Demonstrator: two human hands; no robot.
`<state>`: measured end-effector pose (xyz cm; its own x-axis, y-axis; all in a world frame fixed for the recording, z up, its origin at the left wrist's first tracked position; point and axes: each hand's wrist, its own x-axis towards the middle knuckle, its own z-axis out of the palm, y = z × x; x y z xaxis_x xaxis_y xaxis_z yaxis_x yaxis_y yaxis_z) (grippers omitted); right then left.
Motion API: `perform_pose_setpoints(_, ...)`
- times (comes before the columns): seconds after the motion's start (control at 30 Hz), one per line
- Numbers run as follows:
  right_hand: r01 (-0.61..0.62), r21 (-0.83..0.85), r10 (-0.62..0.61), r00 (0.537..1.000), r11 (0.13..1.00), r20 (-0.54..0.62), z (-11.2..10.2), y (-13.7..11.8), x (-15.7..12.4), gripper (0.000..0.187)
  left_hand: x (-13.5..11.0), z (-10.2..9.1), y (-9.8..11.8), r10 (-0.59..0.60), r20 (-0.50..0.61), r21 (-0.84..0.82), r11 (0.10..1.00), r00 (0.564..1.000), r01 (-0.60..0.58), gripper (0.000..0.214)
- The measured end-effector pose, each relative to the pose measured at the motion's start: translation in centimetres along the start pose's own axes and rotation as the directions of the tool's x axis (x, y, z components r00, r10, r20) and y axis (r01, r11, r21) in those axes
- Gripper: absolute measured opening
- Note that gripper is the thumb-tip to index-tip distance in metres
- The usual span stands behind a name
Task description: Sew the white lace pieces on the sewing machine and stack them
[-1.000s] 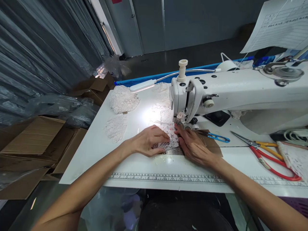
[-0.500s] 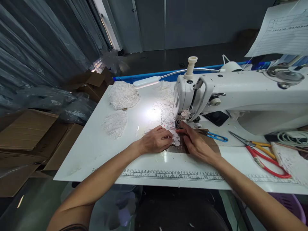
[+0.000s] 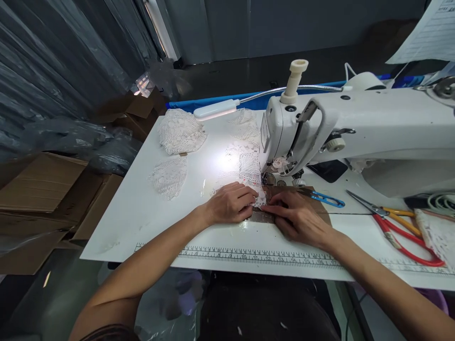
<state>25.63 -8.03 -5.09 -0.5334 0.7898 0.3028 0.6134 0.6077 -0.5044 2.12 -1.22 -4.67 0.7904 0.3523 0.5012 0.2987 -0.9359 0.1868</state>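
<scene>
A white lace piece with small pink marks (image 3: 261, 196) lies by the needle and presser foot of a white sewing machine (image 3: 314, 125). My left hand (image 3: 232, 202) is closed on the lace's left side, with bent fingers. My right hand (image 3: 298, 215) touches its near right edge with the tip of an outstretched index finger; the thumb is apart below, on the brown plate (image 3: 320, 213). More white lace (image 3: 249, 163) stretches behind the presser foot. Both palms are hidden.
Lace piles (image 3: 181, 131) and a lace piece (image 3: 168, 176) lie at the left. Blue thread snips (image 3: 327, 199) and red-handled scissors (image 3: 401, 237) are at the right. A lamp (image 3: 216, 110) hangs over the table. Cardboard boxes (image 3: 42, 184) stand left of it.
My right hand has drawn back from the presser foot toward me, onto the lace's near edge. My left hand stays on the lace. The view has shifted slightly.
</scene>
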Motion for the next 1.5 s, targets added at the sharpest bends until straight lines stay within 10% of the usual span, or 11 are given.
perform_pose_setpoints(0.3,-0.047,0.027,0.046,0.997,0.999,0.061,-1.3,0.8,1.0,0.038,0.1,0.1,-0.1,0.139,0.033,0.129,0.981,0.99,-0.142,0.008)
perform_pose_setpoints(0.73,-0.072,-0.422,0.092,0.995,0.904,0.026,0.4,1.0,2.8,0.039,0.2,0.1,0.4,0.163,0.032,0.183,0.969,0.986,-0.166,0.007)
perform_pose_setpoints(1.5,-0.224,-0.021,0.22,0.968,0.974,-0.118,-0.3,1.0,2.0,0.039,0.0,0.3,0.1,0.161,-0.032,0.174,0.973,0.986,-0.153,0.006)
